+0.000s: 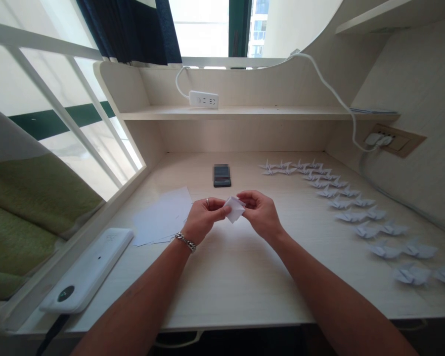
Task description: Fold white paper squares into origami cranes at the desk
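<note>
Above the middle of the pale wooden desk, both my hands pinch a small folded piece of white paper. My left hand, with a ring and a chain bracelet, grips the paper's left side. My right hand holds its right side with curled fingers. A loose stack of white paper sheets lies just left of my left hand. Several finished white paper cranes sit in two rows along the right of the desk.
A dark phone lies flat behind my hands. A white flat device rests at the desk's left front edge. A white power strip sits on the shelf, and its cable runs to a wall socket at right.
</note>
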`<state>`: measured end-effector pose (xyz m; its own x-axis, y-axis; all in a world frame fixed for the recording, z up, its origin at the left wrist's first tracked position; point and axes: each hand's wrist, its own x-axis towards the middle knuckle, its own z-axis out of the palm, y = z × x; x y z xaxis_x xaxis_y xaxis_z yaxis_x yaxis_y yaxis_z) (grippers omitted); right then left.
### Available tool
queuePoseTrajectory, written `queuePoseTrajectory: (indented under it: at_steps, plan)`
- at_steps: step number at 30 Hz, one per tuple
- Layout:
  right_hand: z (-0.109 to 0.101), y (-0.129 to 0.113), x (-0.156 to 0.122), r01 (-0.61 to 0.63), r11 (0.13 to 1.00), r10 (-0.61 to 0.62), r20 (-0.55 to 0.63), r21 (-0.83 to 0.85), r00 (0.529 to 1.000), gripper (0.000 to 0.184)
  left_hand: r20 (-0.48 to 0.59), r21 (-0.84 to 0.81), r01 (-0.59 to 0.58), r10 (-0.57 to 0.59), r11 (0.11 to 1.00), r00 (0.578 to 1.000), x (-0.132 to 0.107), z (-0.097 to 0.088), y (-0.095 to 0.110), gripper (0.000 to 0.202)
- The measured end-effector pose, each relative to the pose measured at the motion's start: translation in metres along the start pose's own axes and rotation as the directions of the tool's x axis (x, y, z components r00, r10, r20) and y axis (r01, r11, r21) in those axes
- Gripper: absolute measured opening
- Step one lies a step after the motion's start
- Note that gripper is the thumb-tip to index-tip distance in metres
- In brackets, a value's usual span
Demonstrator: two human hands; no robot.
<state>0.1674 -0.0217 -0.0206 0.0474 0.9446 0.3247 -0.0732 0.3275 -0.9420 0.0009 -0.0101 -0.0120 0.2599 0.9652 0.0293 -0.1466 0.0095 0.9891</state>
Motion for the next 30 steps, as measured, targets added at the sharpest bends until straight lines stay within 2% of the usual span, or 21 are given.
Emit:
queuePoseTrajectory:
  at_steps: [5, 11, 20, 24, 27, 30]
  plan:
    - [0.002, -0.001, 0.002, -0.103, 0.984, 0.111, -0.048, 0.148, 0.993, 0.041, -0.101, -0.082, -0.008, -0.001, 0.997, 0.995, 0.003, 0.004, -0.005, 0.034]
    - [0.005, 0.002, 0.0, -0.065, 0.988, 0.077, -0.083, 0.139, 0.994, 0.034, -0.181, -0.07, -0.041, 0.027, 0.997, 0.983, 0.002, 0.008, -0.005, 0.036]
    - [0.005, 0.0, -0.001, -0.054, 0.991, 0.068, -0.112, 0.126, 0.991, 0.03, -0.213, -0.039, -0.076, 0.066, 0.996, 0.975, 0.004, 0.009, -0.01, 0.038]
    - [0.006, 0.0, -0.001, -0.048, 0.991, 0.061, -0.102, 0.123, 0.993, 0.033, -0.245, -0.026, -0.091, 0.082, 0.996, 0.966, 0.004, 0.011, -0.01, 0.038]
    - [0.005, 0.002, -0.001, -0.021, 0.997, 0.029, -0.117, 0.072, 0.993, 0.038, -0.22, -0.022, -0.088, 0.081, 0.996, 0.972, 0.003, 0.013, -0.01, 0.035]
    - [0.003, 0.004, -0.001, -0.013, 1.0, 0.011, -0.143, -0.009, 0.99, 0.035, -0.153, 0.006, -0.081, 0.081, 0.997, 0.985, 0.001, 0.014, -0.009, 0.031]
